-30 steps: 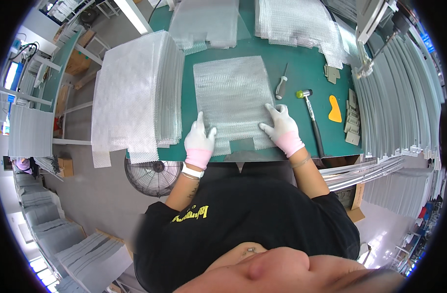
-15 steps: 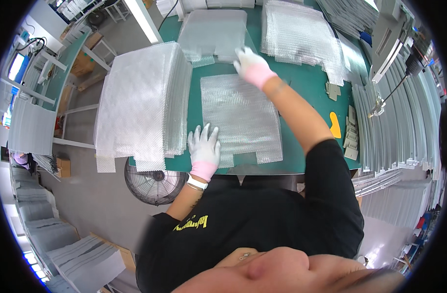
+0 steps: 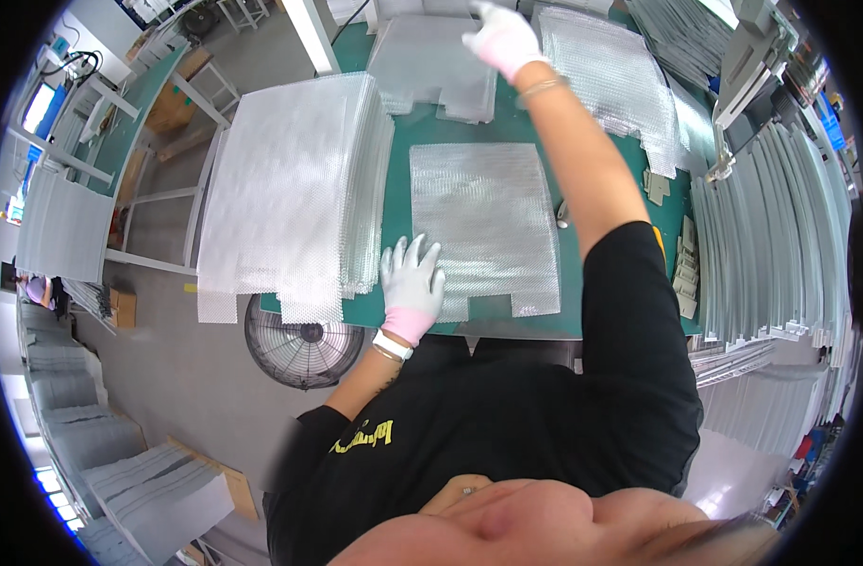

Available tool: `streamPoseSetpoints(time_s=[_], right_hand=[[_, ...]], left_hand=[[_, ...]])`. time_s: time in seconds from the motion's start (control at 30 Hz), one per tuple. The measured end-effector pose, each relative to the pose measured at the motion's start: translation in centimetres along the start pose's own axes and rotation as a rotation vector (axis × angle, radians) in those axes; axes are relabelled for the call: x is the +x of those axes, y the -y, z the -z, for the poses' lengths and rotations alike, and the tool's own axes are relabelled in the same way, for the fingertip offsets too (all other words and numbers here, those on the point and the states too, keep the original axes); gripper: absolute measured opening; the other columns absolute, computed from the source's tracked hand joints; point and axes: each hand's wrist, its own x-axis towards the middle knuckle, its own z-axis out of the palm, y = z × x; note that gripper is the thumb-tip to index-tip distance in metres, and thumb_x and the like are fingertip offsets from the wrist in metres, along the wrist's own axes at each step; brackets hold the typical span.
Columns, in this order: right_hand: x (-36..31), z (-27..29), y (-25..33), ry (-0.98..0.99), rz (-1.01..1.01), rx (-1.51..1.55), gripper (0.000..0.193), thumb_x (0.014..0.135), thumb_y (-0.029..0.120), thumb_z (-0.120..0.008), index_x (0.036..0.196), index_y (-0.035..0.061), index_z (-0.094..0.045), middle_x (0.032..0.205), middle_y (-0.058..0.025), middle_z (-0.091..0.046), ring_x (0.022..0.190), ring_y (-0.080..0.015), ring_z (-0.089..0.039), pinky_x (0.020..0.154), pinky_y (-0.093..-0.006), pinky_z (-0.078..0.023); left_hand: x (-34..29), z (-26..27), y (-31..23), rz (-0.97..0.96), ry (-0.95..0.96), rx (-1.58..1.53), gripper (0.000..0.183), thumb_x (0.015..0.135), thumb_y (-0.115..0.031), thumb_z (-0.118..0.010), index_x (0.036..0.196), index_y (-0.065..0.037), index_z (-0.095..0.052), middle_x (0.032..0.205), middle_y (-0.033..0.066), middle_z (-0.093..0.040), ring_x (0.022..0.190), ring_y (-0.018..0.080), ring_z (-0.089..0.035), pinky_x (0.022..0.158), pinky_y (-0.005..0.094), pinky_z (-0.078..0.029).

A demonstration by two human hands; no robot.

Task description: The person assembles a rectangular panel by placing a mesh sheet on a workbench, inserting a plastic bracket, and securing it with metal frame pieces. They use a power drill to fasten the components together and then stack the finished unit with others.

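**We see the white-gloved right hand (image 3: 504, 40) far up the table, well away from the silver-grey, mesh-textured sheet (image 3: 488, 226)**

In the head view, we note first what differs. One second ago both hands lie at the near part of the sheet; half a second ago the right hand is over the near right part of the central pile of smooth-looking grey sheets (image 3: 429, 61). Now it is farther up, by that pile's far right corner. We cannot tell whether its fingers hold anything. The right arm now covers most of a grey-handled screwdriver (image 3: 562, 215) and a flat yellow plastic piece (image 3: 660, 243).

The white-gloved left hand (image 3: 412, 283), with its pink cuff, stays at the sheet's near left edge, palm down, fingers loosely spread and gripping nothing; some of them lie over the sheet. The sheet lies flat in the middle of the green-topped table (image 3: 516, 113), its notched edge toward the person.

We count two hands, one sheet in the middle, and three piles about it: the central one, a tall pile of silver mesh-textured sheets (image 3: 280, 179) on the left and a lower silver pile (image 3: 601, 75) at the upper right. We cannot count the sheets in each. One round black wire-caged fan (image 3: 306, 349) stands below the table edge.
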Motion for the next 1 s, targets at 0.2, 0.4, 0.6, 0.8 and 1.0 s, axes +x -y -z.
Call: streamPoseSetpoints(time_s=[0.2,0.4,0.6,0.8,1.0], right_hand=[[-8.8,11.8,0.8,-0.096,-0.044,0.470,0.055,0.090,0.014,-0.068,0.141,0.0032,-0.052,0.104,-0.0081,-0.067,0.091,-0.0155,-0.062,0.083,-0.0302,-0.051],[-25.8,13.1,-0.3,-0.126,-0.289,1.076,0.054,0.095,0.017,-0.066,0.142,-0.0018,-0.047,0.115,-0.0031,-0.062,0.088,-0.0071,-0.056,0.079,-0.0231,-0.048],[-36.6,8.4,-0.2,0.042,-0.540,0.701,0.065,0.087,0.017,-0.074,0.143,-0.0029,-0.047,0.093,-0.0003,-0.060,0.071,-0.0058,-0.055,0.065,-0.0243,-0.049],[-37.6,6.9,0.0,0.097,-0.479,0.278,0.062,0.083,0.013,-0.073,0.139,-0.0012,-0.052,0.089,-0.0126,-0.062,0.067,-0.0190,-0.062,0.067,-0.0304,-0.053],[-38.3,5.5,-1.1,0.051,-0.320,0.185,0.055,0.085,0.018,-0.072,0.136,0.0028,-0.055,0.099,-0.0133,-0.066,0.088,-0.0312,-0.066,0.078,-0.0380,-0.054]], left_hand=[[0.7,1.0,1.3,-0.075,0.142,-0.009,0.071,0.084,-0.040,-0.068,0.144,-0.008,-0.050,0.153,0.0202,-0.037,0.145,0.0440,-0.027,0.121,0.0560,-0.014],[-1.3,3.9,-1.0,0.073,-0.156,-1.195,0.082,0.098,-0.059,-0.047,0.152,0.002,-0.032,0.145,0.0249,-0.048,0.137,0.0365,-0.045,0.113,0.0445,-0.036],[-2.0,5.7,-2.8,0.366,-0.135,-0.733,0.077,0.090,-0.024,-0.069,0.151,0.005,-0.031,0.102,0.0204,-0.067,0.072,0.0244,-0.064,0.077,0.0325,-0.054],[-1.8,4.0,-3.0,0.267,-0.081,-0.248,0.084,0.083,-0.027,-0.075,0.148,0.007,-0.033,0.087,0.0210,-0.066,0.068,0.0332,-0.065,0.069,0.0396,-0.054],[-1.4,2.1,-2.4,0.271,0.014,-0.160,0.084,0.084,-0.030,-0.074,0.148,0.006,-0.033,0.116,0.0285,-0.063,0.095,0.0402,-0.067,0.080,0.0432,-0.055]])
